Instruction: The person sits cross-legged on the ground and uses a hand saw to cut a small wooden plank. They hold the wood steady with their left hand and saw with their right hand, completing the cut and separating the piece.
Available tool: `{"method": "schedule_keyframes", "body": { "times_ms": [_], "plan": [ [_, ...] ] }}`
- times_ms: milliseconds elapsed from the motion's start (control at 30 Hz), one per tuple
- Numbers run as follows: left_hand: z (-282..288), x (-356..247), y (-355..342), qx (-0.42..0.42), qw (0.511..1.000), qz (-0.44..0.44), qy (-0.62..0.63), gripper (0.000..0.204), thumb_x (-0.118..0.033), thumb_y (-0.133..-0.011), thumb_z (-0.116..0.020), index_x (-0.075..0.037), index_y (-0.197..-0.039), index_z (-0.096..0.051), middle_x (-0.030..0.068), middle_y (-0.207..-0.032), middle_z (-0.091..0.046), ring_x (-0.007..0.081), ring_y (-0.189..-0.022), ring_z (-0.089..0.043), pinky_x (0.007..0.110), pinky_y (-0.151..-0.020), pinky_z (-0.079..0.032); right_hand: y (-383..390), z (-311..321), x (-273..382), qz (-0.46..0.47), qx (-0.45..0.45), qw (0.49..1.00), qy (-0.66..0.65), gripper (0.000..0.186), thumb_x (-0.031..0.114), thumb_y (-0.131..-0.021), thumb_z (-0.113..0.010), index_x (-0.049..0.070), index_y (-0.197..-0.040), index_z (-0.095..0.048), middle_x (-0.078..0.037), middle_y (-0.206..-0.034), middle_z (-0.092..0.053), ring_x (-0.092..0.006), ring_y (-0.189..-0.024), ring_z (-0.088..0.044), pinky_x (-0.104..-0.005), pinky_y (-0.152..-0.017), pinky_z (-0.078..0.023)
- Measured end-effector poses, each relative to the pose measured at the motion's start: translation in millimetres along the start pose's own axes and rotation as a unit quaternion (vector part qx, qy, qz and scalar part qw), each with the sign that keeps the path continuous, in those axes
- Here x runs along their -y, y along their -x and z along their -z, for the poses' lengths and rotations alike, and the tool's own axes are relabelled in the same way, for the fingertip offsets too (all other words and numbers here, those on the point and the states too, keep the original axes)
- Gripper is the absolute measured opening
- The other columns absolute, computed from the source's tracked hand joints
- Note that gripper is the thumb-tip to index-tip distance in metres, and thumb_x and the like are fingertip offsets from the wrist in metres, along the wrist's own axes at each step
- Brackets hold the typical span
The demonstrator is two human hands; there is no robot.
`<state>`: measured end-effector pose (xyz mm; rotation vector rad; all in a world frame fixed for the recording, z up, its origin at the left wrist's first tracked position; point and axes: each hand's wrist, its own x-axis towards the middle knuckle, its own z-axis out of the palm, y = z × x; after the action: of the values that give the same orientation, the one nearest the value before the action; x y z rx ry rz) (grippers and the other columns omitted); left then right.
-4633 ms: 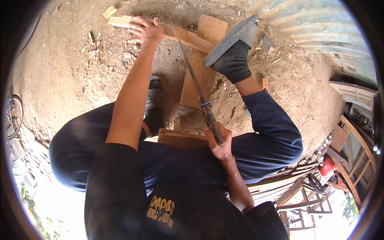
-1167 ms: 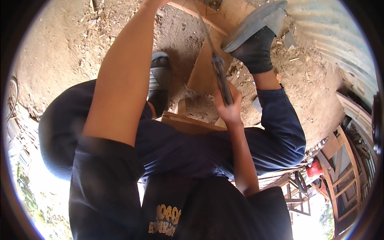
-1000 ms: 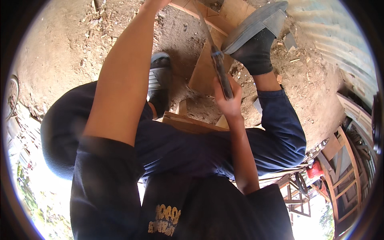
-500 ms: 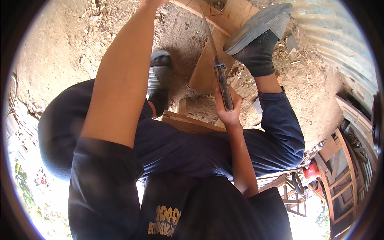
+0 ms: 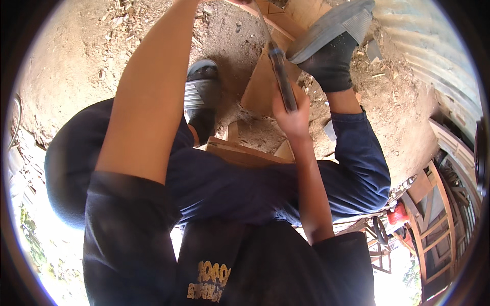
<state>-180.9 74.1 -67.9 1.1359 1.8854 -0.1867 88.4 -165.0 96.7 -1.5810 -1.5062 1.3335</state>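
Observation:
My right hand point(image 5: 293, 113) is wrapped round the dark handle point(image 5: 282, 81) of what looks like a handsaw. Its thin blade point(image 5: 263, 21), seen nearly edge-on, runs up to the top edge beside a wooden board point(image 5: 280, 21). At the top edge only a sliver of my left hand point(image 5: 240, 1) shows near that board; its grip is cut off from view. My right foot, in a grey sandal point(image 5: 332, 33), rests on or against the wood at the top. Another flat brown board point(image 5: 260, 86) lies on the ground beneath the saw.
My left foot in a dark slide sandal point(image 5: 202, 92) stands on the dirt ground point(image 5: 76, 76), where wood chips are scattered. A wooden piece point(image 5: 242, 153) lies in front of my lap. Corrugated metal sheeting point(image 5: 429, 46) is at the right, with wooden frames point(image 5: 441, 224) below it.
My right hand has pushed the saw forward, away from my body, along the board. A bit of my left hand still shows at the top edge. The feet have barely shifted.

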Motion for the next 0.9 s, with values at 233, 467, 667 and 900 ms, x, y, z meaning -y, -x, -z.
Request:
{"method": "schedule_keyframes", "body": {
  "times_ms": [233,467,667,900],
  "plan": [
    [4.4,-5.8,5.1,0.044,0.994,-0.008,-0.100,0.106,-0.084,-0.081,-0.046,-0.029,-0.160,-0.002,0.0163,-0.165,0.019,0.0544,-0.142,0.018,0.071,-0.111,0.001,32.5,9.0,-5.5,0.018,-0.022,0.999,0.045,0.015,0.004,-0.093,-0.064,0.000,-0.080,-0.058,0.000,-0.059,-0.048,-0.0038,-0.055,-0.045,-0.0280,-0.048,-0.037],
    [6.2,-23.3,-0.5,0.067,0.982,-0.021,-0.178,0.107,-0.085,-0.079,-0.049,-0.032,-0.160,-0.005,0.0148,-0.165,0.019,0.0565,-0.141,0.022,0.075,-0.109,0.004,-3.3,-2.8,3.4,0.000,-0.010,1.000,0.005,0.013,0.004,-0.093,-0.064,0.000,-0.082,-0.058,0.001,-0.060,-0.049,-0.0029,-0.057,-0.045,-0.0272,-0.049,-0.037],
    [8.3,-24.6,4.2,0.083,0.973,-0.014,-0.213,0.107,-0.086,-0.077,-0.051,-0.034,-0.160,-0.007,0.0134,-0.165,0.019,0.0582,-0.139,0.025,0.078,-0.107,0.007,18.2,12.5,-1.0,-0.040,0.005,0.999,0.016,0.008,0.005,-0.088,-0.066,-0.001,-0.087,-0.062,-0.014,-0.066,-0.061,-0.0187,-0.057,-0.062,-0.0329,-0.056,-0.048],
    [14.8,-18.9,12.3,0.112,0.962,-0.010,-0.250,0.108,-0.087,-0.075,-0.053,-0.036,-0.160,-0.010,0.0119,-0.165,0.019,0.0603,-0.137,0.029,0.082,-0.105,0.010,15.0,2.1,7.6,-0.017,-0.013,0.999,-0.025,0.009,0.003,-0.092,-0.063,-0.001,-0.085,-0.061,-0.004,-0.064,-0.055,-0.0074,-0.059,-0.052,-0.0278,-0.053,-0.042]
  ]
}}
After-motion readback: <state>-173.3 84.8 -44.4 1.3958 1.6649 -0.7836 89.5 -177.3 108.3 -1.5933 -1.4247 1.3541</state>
